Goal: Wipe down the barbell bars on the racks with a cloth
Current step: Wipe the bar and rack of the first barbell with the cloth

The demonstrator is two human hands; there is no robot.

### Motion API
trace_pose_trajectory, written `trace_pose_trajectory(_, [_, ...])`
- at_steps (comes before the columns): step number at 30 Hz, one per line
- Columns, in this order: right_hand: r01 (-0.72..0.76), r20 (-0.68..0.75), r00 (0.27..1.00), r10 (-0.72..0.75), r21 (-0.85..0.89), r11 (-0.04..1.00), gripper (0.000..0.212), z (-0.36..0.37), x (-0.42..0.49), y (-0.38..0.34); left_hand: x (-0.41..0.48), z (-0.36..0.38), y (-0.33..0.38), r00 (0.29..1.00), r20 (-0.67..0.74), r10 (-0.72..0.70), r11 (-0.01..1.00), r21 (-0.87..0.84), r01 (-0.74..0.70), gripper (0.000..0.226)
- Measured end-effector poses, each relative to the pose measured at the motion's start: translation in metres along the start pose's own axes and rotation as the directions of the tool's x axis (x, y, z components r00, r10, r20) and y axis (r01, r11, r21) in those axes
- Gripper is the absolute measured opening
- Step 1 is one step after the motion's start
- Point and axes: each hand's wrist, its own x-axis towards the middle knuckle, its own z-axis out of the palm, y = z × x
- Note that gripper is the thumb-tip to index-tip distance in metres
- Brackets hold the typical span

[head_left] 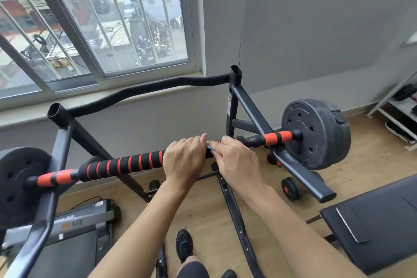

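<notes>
A barbell bar (123, 166) with black foam and orange stripes lies across a black rack (259, 124), with a black weight plate at each end. My left hand (184, 159) curls over the bar near its middle. My right hand (237, 160) sits right beside it on the bar, fingers bent down. A small blue and white bit of cloth (210, 147) peeks out between the two hands; most of it is hidden under them.
The right weight plate (316, 133) and left plate (15, 185) hang outside the rack arms. A padded bench (379, 216) is at lower right, a treadmill (74, 239) at lower left, small dumbbells (292, 188) on the wooden floor, and a window behind.
</notes>
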Motion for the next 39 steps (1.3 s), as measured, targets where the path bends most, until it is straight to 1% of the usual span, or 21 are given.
trace_pose_trajectory(1, [-0.003,-0.003,1.0,0.003,0.009,1.0,0.023,-0.002,0.0,0.001,-0.002,-0.002,0.002,1.0,-0.004,-0.001,1.0,-0.01,0.001,0.041])
trace_pose_trajectory(4, [-0.018,0.025,1.0,0.017,0.011,1.0,0.017,-0.009,0.005,0.006,-0.004,-0.011,0.01,0.991,0.134,-0.013,1.0,-0.011,0.014,0.034])
trace_pose_trajectory(6, [-0.043,0.071,0.997,0.037,0.088,0.995,0.017,-0.015,0.009,0.007,0.009,-0.018,-0.001,0.979,0.204,-0.026,1.0,0.021,0.022,0.033])
trace_pose_trajectory(7, [-0.066,0.102,0.993,0.052,0.134,0.989,0.016,-0.018,0.011,0.008,0.021,-0.022,-0.01,0.964,0.255,-0.071,0.996,-0.033,0.082,0.038])
trace_pose_trajectory(9, [-0.108,0.185,0.98,0.072,0.19,0.976,0.014,-0.025,0.013,0.014,0.042,-0.022,-0.025,0.886,0.433,-0.167,0.951,-0.165,0.26,0.048])
trace_pose_trajectory(11, [-0.11,0.238,0.969,0.066,0.176,0.978,0.014,-0.031,0.015,0.021,0.049,-0.02,-0.025,0.807,0.588,-0.057,0.97,-0.16,0.185,0.038])
trace_pose_trajectory(13, [-0.1,0.227,0.972,0.068,0.133,0.986,0.012,-0.033,0.016,0.025,0.046,-0.017,-0.014,0.692,0.719,0.061,0.978,-0.182,0.102,0.026])
trace_pose_trajectory(14, [-0.101,0.201,0.977,0.077,0.112,0.989,0.011,-0.032,0.017,0.026,0.04,-0.015,-0.011,0.685,0.724,0.078,0.978,-0.188,0.088,0.022])
trace_pose_trajectory(16, [-0.117,0.162,0.982,0.101,0.092,0.989,0.01,-0.029,0.017,0.026,0.025,-0.015,-0.007,0.802,0.59,0.089,0.994,-0.107,-0.032,0.023])
trace_pose_trajectory(17, [-0.125,0.156,0.982,0.11,0.091,0.988,0.01,-0.027,0.017,0.025,0.017,-0.019,-0.004,0.862,0.503,0.062,0.998,-0.02,-0.06,0.035])
trace_pose_trajectory(19, [-0.134,0.163,0.979,0.12,0.08,0.988,0.01,-0.025,0.019,0.023,-0.002,-0.026,0.002,0.923,0.382,-0.041,0.999,0.004,0.043,0.055])
trace_pose_trajectory(22, [-0.147,0.174,0.976,0.131,0.085,0.985,0.009,-0.027,0.017,0.018,-0.022,-0.023,0.013,0.978,0.207,-0.039,0.999,-0.03,0.046,0.047])
trace_pose_trajectory(25, [-0.163,0.19,0.971,0.143,0.09,0.983,0.011,-0.032,0.008,0.015,-0.018,-0.037,0.013,0.967,0.251,-0.049,0.999,0.001,0.05,0.043])
trace_pose_trajectory(27, [-0.172,0.207,0.967,0.148,0.105,0.979,0.012,-0.035,-0.001,0.014,0.001,-0.042,0.005,0.925,0.374,-0.06,0.998,0.049,0.044,0.049])
trace_pose_trajectory(28, [-0.171,0.206,0.968,0.145,0.111,0.979,0.013,-0.036,-0.004,0.014,0.012,-0.04,0.001,0.888,0.459,-0.029,0.999,-0.009,0.037,0.047])
trace_pose_trajectory(31, [-0.113,0.145,0.984,0.099,0.086,0.99,0.012,-0.036,-0.013,0.009,0.029,-0.033,-0.002,0.687,0.72,0.097,0.983,-0.178,0.048,0.027])
trace_pose_trajectory(33, [-0.075,0.103,0.992,0.069,0.058,0.996,0.011,-0.034,-0.016,0.006,0.009,-0.03,0.001,0.794,0.594,0.126,0.991,-0.05,-0.12,0.017])
trace_pose_trajectory(34, [-0.068,0.088,0.994,0.063,0.048,0.997,0.012,-0.033,-0.016,0.006,-0.004,-0.031,0.005,0.842,0.532,0.089,0.991,0.038,-0.129,0.022])
trace_pose_trajectory(36, [-0.065,0.063,0.996,0.062,0.039,0.997,0.013,-0.031,-0.014,0.008,-0.023,-0.034,0.014,0.923,0.386,-0.014,1.0,0.016,0.009,0.046])
trace_pose_trajectory(38, [-0.065,0.065,0.996,0.062,0.032,0.997,0.013,-0.03,-0.011,0.009,-0.037,-0.028,0.022,0.976,0.211,-0.058,0.998,-0.017,0.063,0.047])
trace_pose_trajectory(39, [-0.071,0.082,0.994,0.069,0.028,0.997,0.013,-0.03,-0.009,0.009,-0.042,-0.029,0.026,0.981,0.187,-0.051,0.999,-0.009,0.053,0.046])
